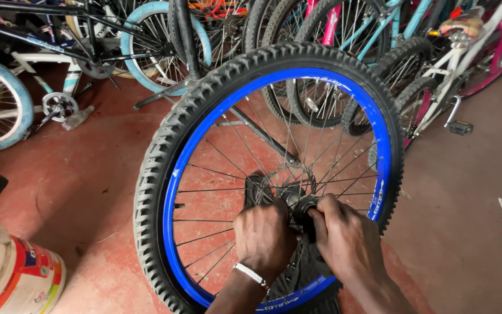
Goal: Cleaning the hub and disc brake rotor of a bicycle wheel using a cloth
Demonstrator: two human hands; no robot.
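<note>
Hands [306,232] amid spokes [222,168] (bicycles [437,64] behind)

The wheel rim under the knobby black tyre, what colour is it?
Bright blue rim, with thin metal spokes; the head view shows it clearly.

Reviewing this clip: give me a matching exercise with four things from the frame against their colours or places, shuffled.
Things:
1. wheel rim
2. knobby tyre
3. bucket
4. bracelet

Descriptions:
A. on the left wrist
B. bright blue
C. bottom left corner, on the floor
D. black, around the rim

Pairs: 1-B, 2-D, 3-C, 4-A. The left hand and right hand are at the hub.
</note>
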